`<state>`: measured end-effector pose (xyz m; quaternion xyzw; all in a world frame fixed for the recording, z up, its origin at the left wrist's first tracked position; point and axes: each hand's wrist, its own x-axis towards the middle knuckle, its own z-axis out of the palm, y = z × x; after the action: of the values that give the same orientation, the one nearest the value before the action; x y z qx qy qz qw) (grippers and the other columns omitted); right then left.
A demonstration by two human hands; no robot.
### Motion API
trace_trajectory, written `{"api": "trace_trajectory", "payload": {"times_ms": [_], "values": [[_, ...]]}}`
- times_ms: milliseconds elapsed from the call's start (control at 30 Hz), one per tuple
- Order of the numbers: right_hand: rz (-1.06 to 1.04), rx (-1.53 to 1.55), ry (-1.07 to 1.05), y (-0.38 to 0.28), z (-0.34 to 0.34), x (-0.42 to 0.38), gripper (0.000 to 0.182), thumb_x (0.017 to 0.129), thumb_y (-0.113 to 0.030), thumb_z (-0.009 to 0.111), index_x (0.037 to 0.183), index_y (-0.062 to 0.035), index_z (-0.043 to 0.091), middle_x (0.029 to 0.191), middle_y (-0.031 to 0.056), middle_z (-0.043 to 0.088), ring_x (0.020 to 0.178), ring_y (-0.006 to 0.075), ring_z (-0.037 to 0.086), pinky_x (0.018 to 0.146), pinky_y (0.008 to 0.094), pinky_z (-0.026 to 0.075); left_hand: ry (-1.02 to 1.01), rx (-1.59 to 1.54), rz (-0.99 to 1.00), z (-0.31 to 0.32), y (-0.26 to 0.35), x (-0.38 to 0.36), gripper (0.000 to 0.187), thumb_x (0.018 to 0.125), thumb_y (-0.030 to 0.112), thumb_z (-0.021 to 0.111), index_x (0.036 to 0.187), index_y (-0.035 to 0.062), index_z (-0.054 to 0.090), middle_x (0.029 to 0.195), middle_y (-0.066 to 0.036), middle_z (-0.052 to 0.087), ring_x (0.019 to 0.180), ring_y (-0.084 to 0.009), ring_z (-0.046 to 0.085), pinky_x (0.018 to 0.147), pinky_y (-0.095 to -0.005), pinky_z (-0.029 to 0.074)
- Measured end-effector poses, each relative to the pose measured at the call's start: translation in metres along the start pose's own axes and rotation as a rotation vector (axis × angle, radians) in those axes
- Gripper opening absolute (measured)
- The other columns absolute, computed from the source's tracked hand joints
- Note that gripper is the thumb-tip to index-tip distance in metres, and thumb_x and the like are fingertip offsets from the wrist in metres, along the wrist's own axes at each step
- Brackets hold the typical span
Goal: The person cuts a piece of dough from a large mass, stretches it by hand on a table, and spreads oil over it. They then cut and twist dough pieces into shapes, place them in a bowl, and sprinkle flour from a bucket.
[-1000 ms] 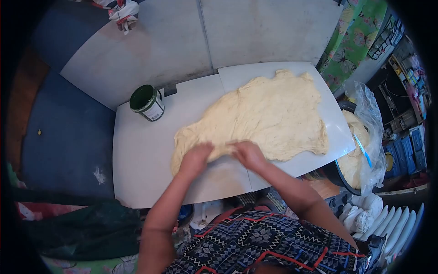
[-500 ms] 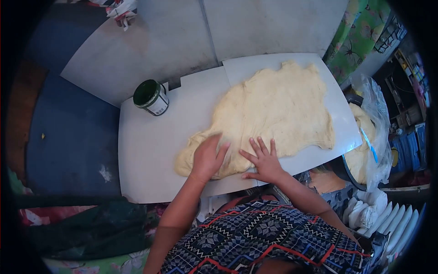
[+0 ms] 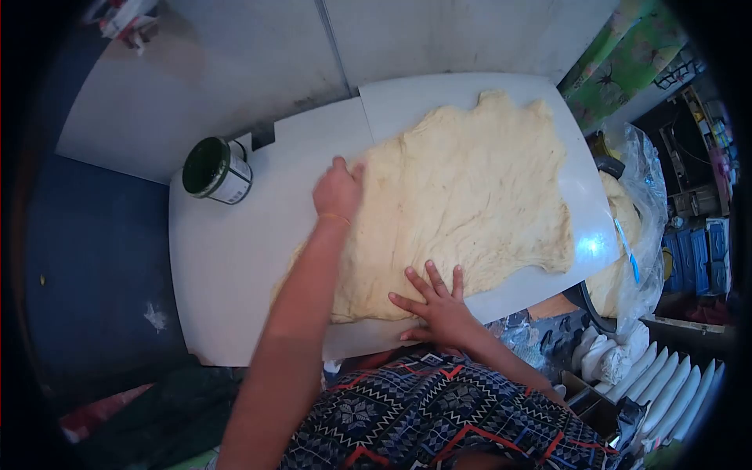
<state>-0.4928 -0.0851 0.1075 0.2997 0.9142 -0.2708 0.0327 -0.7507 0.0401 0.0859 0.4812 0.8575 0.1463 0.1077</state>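
Note:
A broad, flattened sheet of pale dough lies across the white board. At its upper left edge is my left hand, fingers curled in and closed on the rim of the dough; the fingertips are slightly blurred. My left forearm hides part of the dough's near left side. With fingers spread wide, my right hand rests at the dough's near edge, its fingertips on the surface and the thumb toward the board.
A dark green tub with a white label stands left on the white board, near the wall. More dough sits right in a container with clear plastic and a blue-handled tool. White trays stand lower right.
My left hand has moved from the dough's near left part up to its far left edge. The dough's left part now lies flatter and wider. My right hand stays spread near the front edge.

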Motion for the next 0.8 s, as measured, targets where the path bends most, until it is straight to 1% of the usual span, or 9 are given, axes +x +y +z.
{"api": "trace_trajectory", "payload": {"times_ms": [67, 233, 300, 367, 400, 467, 533, 600, 800], "values": [[-0.017, 0.045, -0.008, 0.003, 0.0, -0.001, 0.071, 0.071, -0.057, 0.063, 0.134, -0.0364, 0.04, 0.15, 0.0093, 0.017, 0.138, 0.0387, 0.004, 0.098, 0.0708, -0.003, 0.132, 0.024, 0.068, 0.001, -0.019, 0.037, 0.039, 0.088, 0.043, 0.047, 0.09, 0.0055, 0.055, 0.078, -0.017, 0.063, 0.076, -0.0362, 0.062, 0.067, -0.0449, 0.049], [-0.001, 0.069, -0.042, 0.009, 0.005, -0.004, 0.07, 0.073, -0.055, 0.062, 0.135, -0.0343, 0.039, 0.15, 0.0059, 0.019, 0.138, 0.0363, 0.007, 0.098, 0.0725, 0.003, 0.243, 0.138, 0.147, 0.006, -0.045, 0.114, 0.034, 0.089, 0.04, 0.046, 0.086, 0.007, 0.057, 0.074, -0.015, 0.063, 0.073, -0.0352, 0.061, 0.066, -0.0452, 0.048], [-0.007, 0.064, -0.01, 0.01, 0.006, -0.006, 0.069, 0.074, -0.054, 0.061, 0.136, -0.0341, 0.039, 0.15, 0.0054, 0.019, 0.139, 0.0359, 0.008, 0.098, 0.0725, 0.004, 0.152, 0.155, 0.146, 0.002, -0.04, 0.121, 0.034, 0.087, 0.041, 0.048, 0.088, 0.0088, 0.058, 0.086, -0.017, 0.064, 0.085, -0.0359, 0.06, 0.072, -0.0457, 0.048], [-0.024, 0.1, -0.025, 0.013, 0.004, -0.004, 0.067, 0.076, -0.053, 0.06, 0.136, -0.0341, 0.038, 0.15, 0.0059, 0.019, 0.138, 0.0362, 0.008, 0.097, 0.0728, 0.003, 0.132, 0.245, 0.145, -0.007, -0.029, 0.115, 0.045, 0.086, 0.049, 0.047, 0.108, 0.0117, 0.058, 0.117, -0.02, 0.055, 0.111, -0.0383, 0.05, 0.091, -0.046, 0.042], [-0.038, 0.097, -0.028, 0.016, 0.006, -0.004, 0.066, 0.077, -0.053, 0.06, 0.136, -0.0336, 0.037, 0.15, 0.0062, 0.018, 0.138, 0.0369, 0.01, 0.097, 0.0731, 0.002, 0.153, 0.251, 0.165, -0.016, -0.02, 0.117, 0.045, 0.086, 0.049, 0.047, 0.108, 0.0117, 0.058, 0.117, -0.02, 0.055, 0.111, -0.0383, 0.05, 0.091, -0.046, 0.042], [-0.053, 0.111, -0.002, 0.019, 0.008, -0.002, 0.067, 0.077, -0.052, 0.059, 0.137, -0.0334, 0.037, 0.15, 0.0063, 0.018, 0.138, 0.0369, 0.01, 0.097, 0.0732, 0.002, -0.311, -0.037, -0.096, -0.039, 0.001, 0.104, 0.07, 0.083, 0.062, 0.042, 0.132, 0.0117, 0.044, 0.143, -0.019, 0.029, 0.134, -0.0355, 0.023, 0.101, -0.0623, 0.02], [-0.072, 0.134, -0.019, 0.02, 0.01, -0.003, 0.067, 0.077, -0.052, 0.059, 0.137, -0.0332, 0.036, 0.15, 0.0064, 0.018, 0.138, 0.0369, 0.01, 0.097, 0.0732, 0.003, -0.015, 0.217, 0.148, -0.035, 0.045, 0.049, 0.078, 0.083, 0.067, 0.035, 0.139, 0.0134, 0.035, 0.147, -0.016, 0.023, 0.138, -0.0326, 0.014, 0.103, -0.0651, 0.003], [-0.074, 0.104, -0.048, 0.02, 0.006, -0.001, 0.065, 0.079, -0.052, 0.058, 0.137, -0.033, 0.035, 0.15, 0.006, 0.017, 0.138, 0.0363, 0.009, 0.097, 0.0732, 0.002, 0.009, 0.433, 0.537, 0.003, 0.054, 0.029, 0.077, 0.083, 0.068, 0.033, 0.14, 0.0155, 0.034, 0.148, -0.013, 0.023, 0.139, -0.031, 0.012, 0.105, -0.0637, 0.002], [-0.074, 0.113, -0.026, 0.021, 0.006, -0.001, 0.066, 0.078, -0.05, 0.059, 0.137, -0.0329, 0.035, 0.151, 0.0056, 0.017, 0.139, 0.0351, 0.01, 0.097, 0.0724, 0.003, 0.043, 0.282, 0.48, 0.034, 0.037, 0.111, 0.075, 0.085, 0.066, 0.031, 0.143, 0.0195, 0.025, 0.151, -0.01, 0.011, 0.14, -0.0293, 0.006, 0.105, -0.0632, 0.002]]}}
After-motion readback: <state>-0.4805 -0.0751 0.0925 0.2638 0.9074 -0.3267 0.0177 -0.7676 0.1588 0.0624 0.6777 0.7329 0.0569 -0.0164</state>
